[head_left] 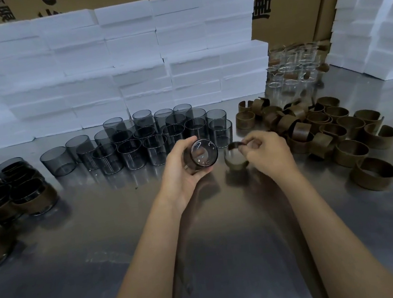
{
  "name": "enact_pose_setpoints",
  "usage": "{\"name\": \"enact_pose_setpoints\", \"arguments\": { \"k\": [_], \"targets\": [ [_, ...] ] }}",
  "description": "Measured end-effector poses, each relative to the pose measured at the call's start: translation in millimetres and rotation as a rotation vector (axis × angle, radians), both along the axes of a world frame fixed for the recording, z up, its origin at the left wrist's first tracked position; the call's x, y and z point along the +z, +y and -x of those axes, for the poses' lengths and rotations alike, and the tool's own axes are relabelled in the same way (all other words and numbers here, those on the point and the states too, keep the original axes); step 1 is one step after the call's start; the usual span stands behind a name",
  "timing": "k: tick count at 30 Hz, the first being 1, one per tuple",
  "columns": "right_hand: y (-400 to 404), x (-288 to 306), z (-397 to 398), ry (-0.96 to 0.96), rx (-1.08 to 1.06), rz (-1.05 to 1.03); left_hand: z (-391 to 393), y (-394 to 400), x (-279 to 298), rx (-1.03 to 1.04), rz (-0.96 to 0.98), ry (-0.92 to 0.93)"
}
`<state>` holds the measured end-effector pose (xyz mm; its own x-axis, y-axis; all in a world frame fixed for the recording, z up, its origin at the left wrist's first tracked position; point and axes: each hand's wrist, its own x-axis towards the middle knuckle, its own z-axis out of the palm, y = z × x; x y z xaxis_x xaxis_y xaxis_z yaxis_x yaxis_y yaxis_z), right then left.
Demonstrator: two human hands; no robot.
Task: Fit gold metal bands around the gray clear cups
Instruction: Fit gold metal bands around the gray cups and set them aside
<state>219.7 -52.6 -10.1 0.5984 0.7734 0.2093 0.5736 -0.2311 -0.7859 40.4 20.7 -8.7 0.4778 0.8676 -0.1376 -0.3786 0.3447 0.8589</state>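
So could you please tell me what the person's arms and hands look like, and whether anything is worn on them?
Both forearms are bare to the frame's bottom edge: no sleeves show. The left hand and right hand wear no gloves, and no watch or wristband shows.

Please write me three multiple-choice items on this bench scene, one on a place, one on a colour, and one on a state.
1. Where does the pile of loose gold bands lie?
A. to the right of the hands
B. on the foam blocks
C. inside a carton

2. What colour are the foam blocks stacked behind the cups?
A. blue
B. white
C. black

3. What is in the grip of the left hand?
A. nothing
B. a foam block
C. a gray cup held on its side

Answers: 1 A, the bands spread over the steel table at the right. 2 B, the stack is plain white. 3 C, the fingers curl round the cup, its end facing the camera.
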Motion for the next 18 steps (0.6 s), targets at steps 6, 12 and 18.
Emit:
{"name": "enact_pose_setpoints", "arguments": {
  "k": [6, 12, 18],
  "targets": [
    [6.6, 14.9, 28.7, 0.310, 0.087, -0.460, -5.4, -5.3, 5.0, 0.028, -0.051, 0.023],
    [4.3, 11.6, 46.6, 0.025, 0.106, -0.426, -10.4, -16.7, 10.4, -0.010, -0.172, 0.006],
    [0.1, 13.9, 50.0, 0.022, 0.129, -0.405, -11.7, -13.5, 4.3, 0.038, -0.220, 0.070]
  ]
}}
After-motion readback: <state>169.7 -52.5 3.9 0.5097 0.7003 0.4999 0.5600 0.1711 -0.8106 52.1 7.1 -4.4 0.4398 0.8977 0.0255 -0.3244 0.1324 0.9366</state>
